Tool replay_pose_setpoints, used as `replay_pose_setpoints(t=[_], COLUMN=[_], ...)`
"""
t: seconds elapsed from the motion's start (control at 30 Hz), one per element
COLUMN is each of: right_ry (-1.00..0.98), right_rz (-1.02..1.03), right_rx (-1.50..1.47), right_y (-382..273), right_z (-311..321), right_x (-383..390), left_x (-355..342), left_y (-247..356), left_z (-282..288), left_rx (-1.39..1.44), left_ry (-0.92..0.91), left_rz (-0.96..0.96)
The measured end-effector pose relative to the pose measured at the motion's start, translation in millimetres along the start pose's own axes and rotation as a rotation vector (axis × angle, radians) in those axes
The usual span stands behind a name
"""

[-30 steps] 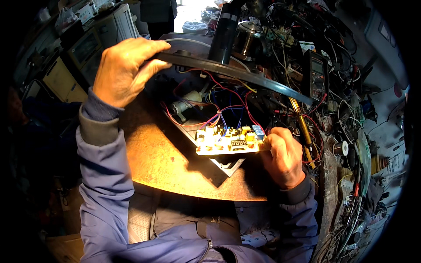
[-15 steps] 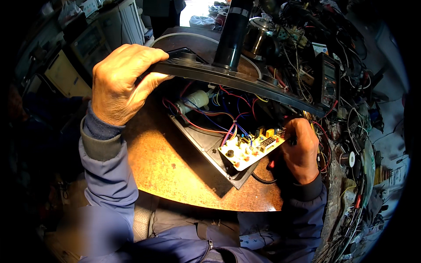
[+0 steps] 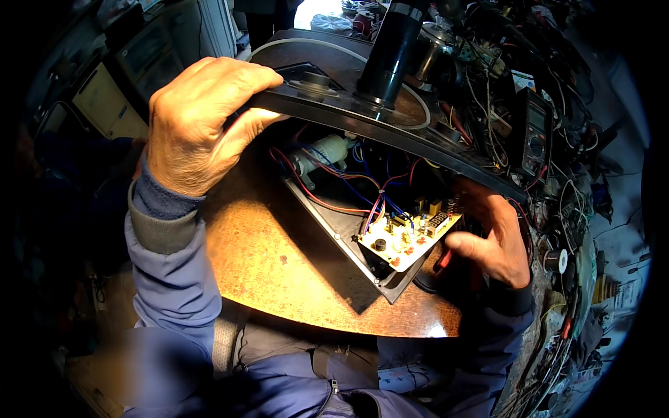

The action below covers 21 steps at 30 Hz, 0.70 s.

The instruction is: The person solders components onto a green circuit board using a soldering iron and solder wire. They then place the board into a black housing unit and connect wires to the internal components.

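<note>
My left hand (image 3: pixel 198 125) pinches the upper left edge of a black, flat cover (image 3: pixel 418 150) between thumb and fingers, holding it tilted up. Beneath it lies a dark casing (image 3: pixel 334 233) with red, blue and purple wires (image 3: pixel 382 191) and a pale cylindrical part (image 3: pixel 324 155). A circuit board (image 3: pixel 401 244) with a small digit display rests aslant at the casing's near corner, wires running into it. My right hand (image 3: pixel 498 240) is beside the board's right end, thumb apart from the fingers; its fingertips are in shadow under the cover.
A black tube (image 3: pixel 387 63) rises over the cover. The brown wooden table (image 3: pixel 258 272) curves toward me. At the right are a multimeter (image 3: pixel 535 136), a wire spool (image 3: pixel 556 261) and tangled cables. A metal pot (image 3: pixel 433 52) stands behind.
My right hand has let go of the circuit board's right end, and its thumb has spread away. My left hand still grips the cover. The whole view has shifted slightly.
</note>
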State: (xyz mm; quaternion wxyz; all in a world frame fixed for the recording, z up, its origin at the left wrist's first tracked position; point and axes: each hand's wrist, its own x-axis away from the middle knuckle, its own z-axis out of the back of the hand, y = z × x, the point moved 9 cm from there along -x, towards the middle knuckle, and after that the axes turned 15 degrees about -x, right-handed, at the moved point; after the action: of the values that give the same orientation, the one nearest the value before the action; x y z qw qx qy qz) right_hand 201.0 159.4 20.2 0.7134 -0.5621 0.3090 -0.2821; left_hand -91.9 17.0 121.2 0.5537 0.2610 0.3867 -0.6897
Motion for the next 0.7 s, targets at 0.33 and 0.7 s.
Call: replay_pose_setpoints(t=[0.33,0.7], right_ry=[0.052,0.060], right_rz=[0.095,0.068], right_rx=[0.014,0.008], right_y=[22,20], right_z=[10,10], right_x=[5,2], left_x=[-2,1], left_y=[0,0], left_z=[4,2], left_rx=[0.028,0.009], left_ry=[0.042,0.027], left_rz=[0.035,-0.015])
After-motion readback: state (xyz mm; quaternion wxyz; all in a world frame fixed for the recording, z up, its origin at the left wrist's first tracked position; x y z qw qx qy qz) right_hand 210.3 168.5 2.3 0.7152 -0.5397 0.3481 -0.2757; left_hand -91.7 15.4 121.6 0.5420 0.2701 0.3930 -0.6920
